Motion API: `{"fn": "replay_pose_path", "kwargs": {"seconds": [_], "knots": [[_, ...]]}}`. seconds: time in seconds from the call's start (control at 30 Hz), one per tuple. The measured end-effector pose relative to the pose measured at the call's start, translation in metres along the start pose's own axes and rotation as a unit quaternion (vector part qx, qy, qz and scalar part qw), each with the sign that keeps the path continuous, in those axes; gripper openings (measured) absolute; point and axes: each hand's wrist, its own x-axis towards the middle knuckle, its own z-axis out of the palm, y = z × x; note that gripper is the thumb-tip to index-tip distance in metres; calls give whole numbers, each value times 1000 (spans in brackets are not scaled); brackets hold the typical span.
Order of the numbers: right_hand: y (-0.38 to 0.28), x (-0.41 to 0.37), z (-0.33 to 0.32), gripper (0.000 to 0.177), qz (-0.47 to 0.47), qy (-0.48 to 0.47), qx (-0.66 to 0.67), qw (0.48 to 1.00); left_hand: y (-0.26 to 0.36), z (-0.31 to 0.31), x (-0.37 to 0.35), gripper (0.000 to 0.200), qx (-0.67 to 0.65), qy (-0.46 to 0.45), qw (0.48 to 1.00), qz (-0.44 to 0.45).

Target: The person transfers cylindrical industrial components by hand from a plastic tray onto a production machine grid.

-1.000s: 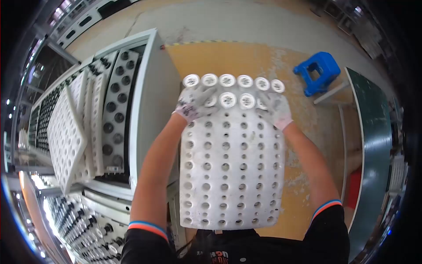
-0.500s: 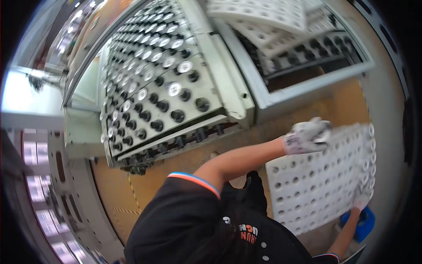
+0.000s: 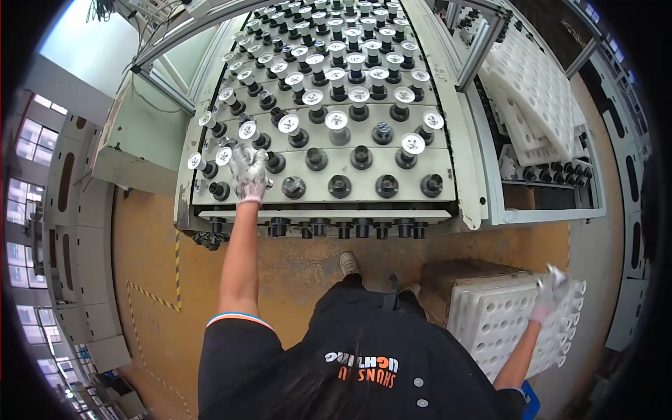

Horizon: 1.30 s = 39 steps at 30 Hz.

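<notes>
My left hand (image 3: 248,173), in a pale, dirty glove, is at the front left of the machine bed (image 3: 329,185), among its black holders. Its fingers are curled together; what they hold, if anything, is hidden. A white-topped cup (image 3: 223,156) lies right beside the fingers. Other white-topped cups (image 3: 337,120) stand in rows on black holders, and several front holders, such as one (image 3: 339,186), carry no cup. My gloved right hand (image 3: 553,290) is over the right part of a white perforated tray (image 3: 500,322), its fingers stretched out and slightly blurred.
More white perforated trays (image 3: 535,87) lie stacked in a metal frame (image 3: 493,175) at the right. Metal posts (image 3: 481,52) rise beside the bed. A cardboard box (image 3: 437,283) sits by the lower tray, and a blue object (image 3: 530,402) shows below it.
The view has turned towards the machine. My left hand has moved from above the tray to the bed's front left. My right hand has shifted from the tray's lower right edge to over its upper right part.
</notes>
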Motion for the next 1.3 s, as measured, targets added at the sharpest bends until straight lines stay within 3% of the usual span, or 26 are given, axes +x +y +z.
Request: {"fn": "replay_pose_path", "kwargs": {"seconds": [0.03, 0.07, 0.13, 0.17, 0.2, 0.23, 0.3, 0.33, 0.37, 0.43, 0.57, 0.7, 0.8, 0.87, 0.93, 1.0, 1.07, 1.1, 1.13, 1.17, 1.23, 1.27, 1.3], "knots": [[4, 3, 31, 46, 0, -119, 1, 993, -7, 0, 12, 41, 121, -71, 989, 39], [-58, -37, 88, 42, 1, -149, -42, 988, -22, 5, 20, 42, 169, -95, 978, 72], [-100, -81, 157, 50, -45, -245, -22, 968, -38, 14, 31, 41, 230, -130, 959, 105], [-102, -87, 183, 51, -81, -313, -28, 946, -55, 19, 33, 43, 365, -160, 891, 219], [-106, -96, 211, 50, -239, -300, -144, 912, -72, 28, 35, 44, 365, -190, 878, 246], [-123, -115, 238, 52, -268, -336, -124, 894, -83, 39, 37, 45, 363, -220, 863, 275], [-140, -136, 286, 52, -326, -387, -179, 844, -91, 49, 39, 44, 331, -220, 887, 235], [-140, -146, 312, 50, -309, -413, -173, 839, -86, 51, 44, 48, 341, -226, 881, 240], [-141, -157, 337, 48, -290, -441, -165, 833, -82, 61, 48, 50, 232, -193, 945, 124], [-165, -180, 378, 46, -398, -433, -187, 787, -26, 38, 44, 49, 186, -214, 956, 71], [-155, -208, 443, 47, -386, -437, -308, 752, -29, 42, 43, 46, 168, -188, 965, 71], [-135, -219, 469, 51, -380, -456, -375, 712, -38, 40, 49, 62, 128, -239, 961, 44], [-118, -226, 470, 53, -389, -427, -353, 736, -20, 11, 34, 71, 93, -152, 983, 51], [-115, -227, 472, 53, -378, -444, -371, 723, -32, 6, 35, 70, -29, -137, 990, -20], [-112, -231, 474, 56, -382, -445, -376, 717, 46, -25, 23, 64, -267, -92, 954, -105], [-122, -225, 483, 61, -378, -457, -394, 703, 39, 13, 31, 64, -199, -40, 978, 52], [-144, -224, 469, 70, -356, -493, -385, 694, 55, 40, 42, 65, -163, -29, 978, 126], [-149, -225, 460, 74, -342, -514, -383, 687, 68, 51, 43, 65, -163, -49, 978, 118], [-146, -221, 450, 90, -332, -519, -331, 714, 66, 66, 46, 68, -90, -46, 977, 189], [-145, -213, 442, 90, -351, -486, -284, 748, 65, 81, 49, 71, -18, -32, 965, 258], [-144, -195, 415, 90, -376, -407, -200, 808, 74, 89, 44, 79, 22, -173, 964, 201], [-149, -180, 399, 80, -342, -391, -173, 837, 66, 100, 41, 83, 29, -153, 951, 266], [-147, -163, 386, 66, -320, -355, -193, 857, 64, 106, 38, 84, 64, -199, 949, 235]]}}
